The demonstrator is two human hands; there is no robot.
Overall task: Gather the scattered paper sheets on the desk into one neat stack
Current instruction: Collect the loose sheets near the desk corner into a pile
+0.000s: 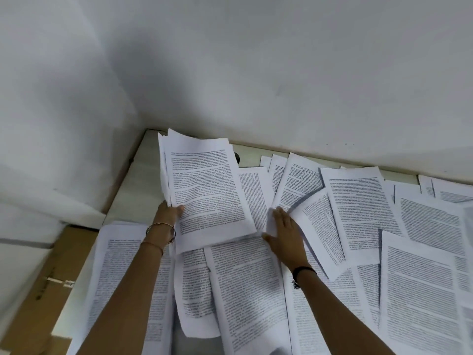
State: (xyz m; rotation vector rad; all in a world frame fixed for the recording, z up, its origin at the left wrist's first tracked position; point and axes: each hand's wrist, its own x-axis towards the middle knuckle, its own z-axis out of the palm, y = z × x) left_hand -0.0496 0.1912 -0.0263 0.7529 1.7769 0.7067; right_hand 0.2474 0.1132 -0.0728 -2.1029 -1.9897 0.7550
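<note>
head view: printed paper sheets [245,278] lie overlapping across the pale desk [143,190], a cardboard box [58,265] beside its left edge. further in, the right hand [284,234] rests flat on them, fingers straight, holding nothing — the left hand [167,213] pinches a raised bundle [207,188], thumb on top. beyond, white walls [256,73] meet at the corner.

An office: printed sheets [332,252] cover a desk [133,190].

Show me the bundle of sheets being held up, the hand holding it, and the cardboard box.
bundle of sheets [207,190]: head view, middle of the top page.
left hand [167,213]: head view, back of the hand.
cardboard box [33,319]: head view, its brown surface.
</note>
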